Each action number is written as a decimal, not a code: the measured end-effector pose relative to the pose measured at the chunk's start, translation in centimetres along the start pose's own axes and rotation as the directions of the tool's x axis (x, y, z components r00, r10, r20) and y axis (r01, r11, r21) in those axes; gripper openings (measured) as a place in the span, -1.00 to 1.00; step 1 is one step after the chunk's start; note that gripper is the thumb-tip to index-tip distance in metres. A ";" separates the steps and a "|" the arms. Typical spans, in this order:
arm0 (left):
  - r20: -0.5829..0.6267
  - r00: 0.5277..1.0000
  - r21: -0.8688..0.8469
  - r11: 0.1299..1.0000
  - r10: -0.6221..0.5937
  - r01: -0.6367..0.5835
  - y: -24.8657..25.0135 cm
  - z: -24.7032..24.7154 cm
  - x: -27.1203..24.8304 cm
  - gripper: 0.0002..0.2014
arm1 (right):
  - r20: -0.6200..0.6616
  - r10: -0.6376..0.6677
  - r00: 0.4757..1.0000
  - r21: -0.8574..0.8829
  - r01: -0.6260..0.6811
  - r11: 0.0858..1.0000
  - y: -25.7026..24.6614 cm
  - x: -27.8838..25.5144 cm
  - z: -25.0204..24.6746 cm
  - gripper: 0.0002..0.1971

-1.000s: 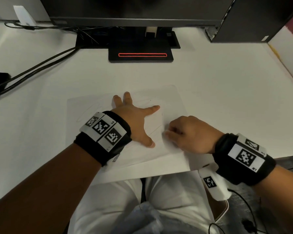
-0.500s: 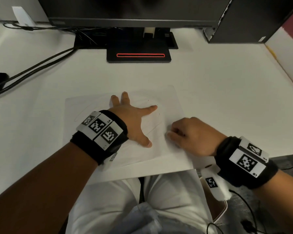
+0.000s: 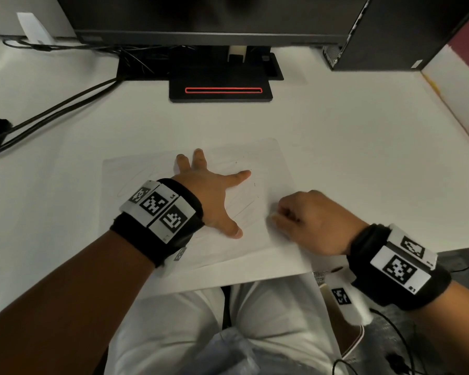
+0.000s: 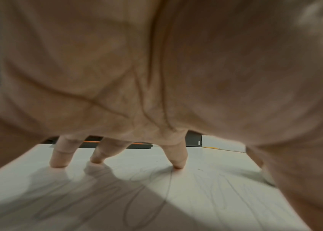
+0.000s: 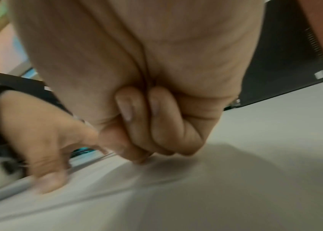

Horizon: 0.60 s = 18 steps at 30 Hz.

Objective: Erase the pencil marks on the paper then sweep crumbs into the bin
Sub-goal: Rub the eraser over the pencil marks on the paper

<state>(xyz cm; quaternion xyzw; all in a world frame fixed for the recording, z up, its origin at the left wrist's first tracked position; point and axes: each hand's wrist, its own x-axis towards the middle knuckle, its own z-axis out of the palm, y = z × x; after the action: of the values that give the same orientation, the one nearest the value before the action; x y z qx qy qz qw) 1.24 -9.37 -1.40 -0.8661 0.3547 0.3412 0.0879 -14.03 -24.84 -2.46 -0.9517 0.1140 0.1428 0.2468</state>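
Observation:
A white sheet of paper (image 3: pixel 266 158) with faint pencil marks (image 3: pixel 244 209) lies near the desk's front edge. My left hand (image 3: pixel 214 190) rests flat on the sheet with its fingers spread. In the left wrist view its fingertips (image 4: pixel 177 164) press on the paper (image 4: pixel 216 171) among grey scribbles (image 4: pixel 148 203). My right hand (image 3: pixel 309 220) is curled at the sheet's right side, pinching a small pale eraser (image 3: pixel 273 214) down on the paper. The eraser is mostly hidden by the fingers. In the right wrist view the curled fingers (image 5: pixel 156 125) touch the sheet, with the left hand (image 5: pixel 44 140) beyond them.
A black monitor stand (image 3: pixel 220 90) with a red stripe sits at the back centre. Black cables (image 3: pixel 52 112) run off to the left. A dark computer tower (image 3: pixel 390 31) stands at the back right. The desk's front edge (image 3: pixel 255 280) runs just behind my wrists. I see no bin.
My right hand has slid slightly to the right on the paper, still curled. My left hand stays spread on the sheet.

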 end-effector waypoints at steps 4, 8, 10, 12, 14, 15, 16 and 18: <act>-0.003 1.000 0.005 1.000 0.004 -0.004 0.0 0.0 0.0 0.18 | -0.015 0.036 0.999 -0.004 -0.036 0.999 -0.1 0.3 -0.2 -0.66; -0.001 1.000 -0.009 1.000 0.001 -0.001 0.0 0.0 0.0 0.18 | 0.012 0.002 1.000 -0.005 -0.002 1.000 -1.0 0.5 0.3 -0.66; -0.005 1.000 -0.011 1.000 0.003 -0.003 0.0 0.1 0.2 0.19 | 0.050 -0.011 0.999 -0.008 0.011 1.000 -1.5 0.5 0.6 -0.64; -0.004 1.000 -0.012 1.000 0.002 -0.002 -0.1 0.1 0.1 0.19 | -0.033 0.063 0.997 0.005 -0.063 0.998 -0.8 0.9 -0.4 -0.64; -0.004 1.000 -0.011 1.000 0.000 0.000 -0.1 0.1 0.0 0.20 | -0.039 0.051 0.998 0.000 -0.051 0.999 -0.8 1.0 -0.5 -0.64; -0.004 1.000 -0.007 1.000 0.000 0.000 0.0 0.1 0.0 0.20 | 0.008 -0.004 1.000 -0.016 0.004 1.000 -1.2 0.9 -0.1 -0.64; -0.002 1.000 -0.005 1.000 0.001 -0.001 0.0 0.1 0.0 0.21 | 0.067 -0.048 0.997 -0.031 0.051 0.998 -1.7 0.6 0.3 -0.64; 0.000 1.000 -0.005 1.000 0.001 -0.001 0.0 0.1 0.0 0.22 | 0.080 -0.054 0.995 -0.039 0.057 0.998 -1.6 0.8 0.4 -0.63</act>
<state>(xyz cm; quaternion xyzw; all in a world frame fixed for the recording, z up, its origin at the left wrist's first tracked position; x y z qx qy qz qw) 1.18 -9.38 -1.49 -0.8660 0.3544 0.3423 0.0855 -12.89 -23.38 -2.30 -0.9529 0.0747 0.1759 0.2355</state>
